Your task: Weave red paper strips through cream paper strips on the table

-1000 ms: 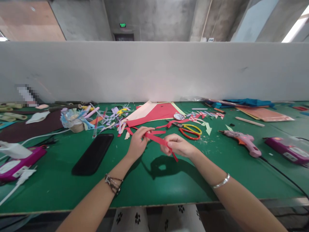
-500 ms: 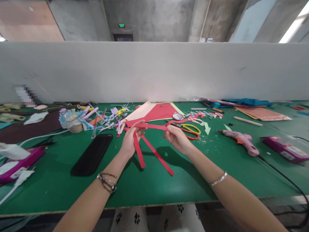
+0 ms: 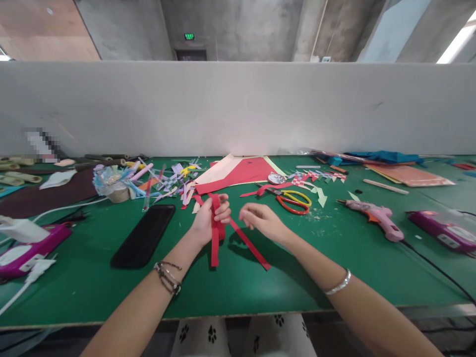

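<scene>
My left hand [image 3: 208, 218] is closed around a bunch of red paper strips [image 3: 215, 238], which hang from it down to the green table [image 3: 223, 292]. One strip runs slanting to the right across the table. Just to the right of the strips my right hand [image 3: 260, 218] hovers with its fingers loosely curled and nothing in it. Behind the hands lie a red paper sheet [image 3: 241, 173] on a cream sheet and a pair of red and yellow scissors [image 3: 292, 201].
A black phone [image 3: 145, 235] lies left of my hands. A pile of coloured paper scraps [image 3: 156, 181] is behind it. A pink glue gun [image 3: 372, 215] with its cord lies to the right, and purple devices [image 3: 442, 230] sit at both table ends. A grey partition stands behind.
My right hand has let go of the red strip it stretched out with the left. My left hand has gathered the strips into one bunch and come down a little.
</scene>
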The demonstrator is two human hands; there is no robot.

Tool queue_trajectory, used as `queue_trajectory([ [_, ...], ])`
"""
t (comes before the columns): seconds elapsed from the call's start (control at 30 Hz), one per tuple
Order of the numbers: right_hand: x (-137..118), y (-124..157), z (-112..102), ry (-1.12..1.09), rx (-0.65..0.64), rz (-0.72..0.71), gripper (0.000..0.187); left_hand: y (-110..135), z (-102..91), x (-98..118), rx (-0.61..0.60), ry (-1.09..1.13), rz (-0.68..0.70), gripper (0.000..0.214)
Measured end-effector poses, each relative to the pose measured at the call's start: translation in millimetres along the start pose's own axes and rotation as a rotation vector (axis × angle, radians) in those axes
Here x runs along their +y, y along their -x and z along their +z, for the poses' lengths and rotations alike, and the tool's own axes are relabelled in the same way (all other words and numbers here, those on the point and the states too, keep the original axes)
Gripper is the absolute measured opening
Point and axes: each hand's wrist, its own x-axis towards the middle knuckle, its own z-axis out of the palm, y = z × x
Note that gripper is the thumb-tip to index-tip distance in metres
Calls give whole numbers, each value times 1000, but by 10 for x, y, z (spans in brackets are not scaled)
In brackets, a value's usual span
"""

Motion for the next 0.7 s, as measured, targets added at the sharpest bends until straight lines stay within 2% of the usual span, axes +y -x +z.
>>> queue_trajectory([
  [0.07,16,-14,-7,-17,183,-72,17,-8,-8,-47,-45,-111,-136,39],
  [0.1,22,-19,-10,-20,225,-100,17,-10,-10,-71,-73,-158,-217,39],
  [0.2,32,-22,-9,29,156,-144,18,-12,-12,-131,-155,-273,-461,40],
  [0.3,31,-19,6,114,81,-133,14,-11,-18,-155,-206,-341,-564,41],
  [0.43,23,-32,-6,12,125,-38,12,-11,-31,-162,-215,-454,-464,39],
  [0.53,17,-51,-58,-139,173,50,12,-12,-36,-182,-148,-662,-285,35],
  [0.63,25,-68,-123,-202,301,43,13,-12,-37,-200,-47,-804,-132,27],
  [0.7,39,-73,-156,-225,388,15,14,-5,-38,-196,-29,-848,-103,28],
])
